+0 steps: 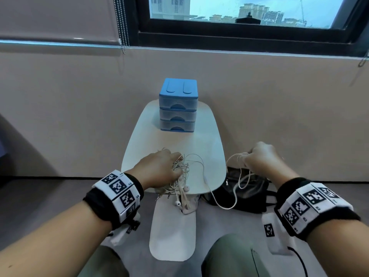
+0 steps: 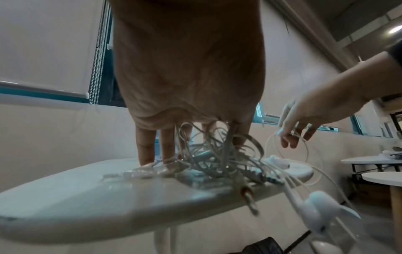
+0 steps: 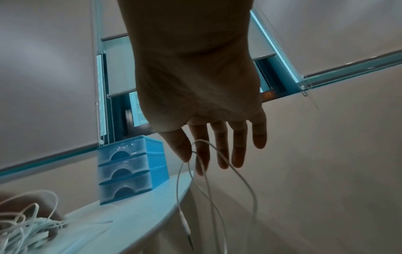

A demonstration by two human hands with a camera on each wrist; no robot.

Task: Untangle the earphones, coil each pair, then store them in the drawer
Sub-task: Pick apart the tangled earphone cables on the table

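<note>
Beneath my left hand (image 1: 159, 168), fingers curled around it, the earphone tangle (image 1: 180, 176) sits at the table's (image 1: 173, 142) near edge. Right hand (image 1: 259, 156) pinches one white cable (image 1: 229, 204), trailing off-table; drawer unit (image 1: 177, 105) beyond.

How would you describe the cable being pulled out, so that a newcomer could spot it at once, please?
Start at the white table. At its right edge, the right hand pinches one white cable that droops off the table. Unlike the tangled bundle under the left hand, it hangs as a single loose strand.
</note>
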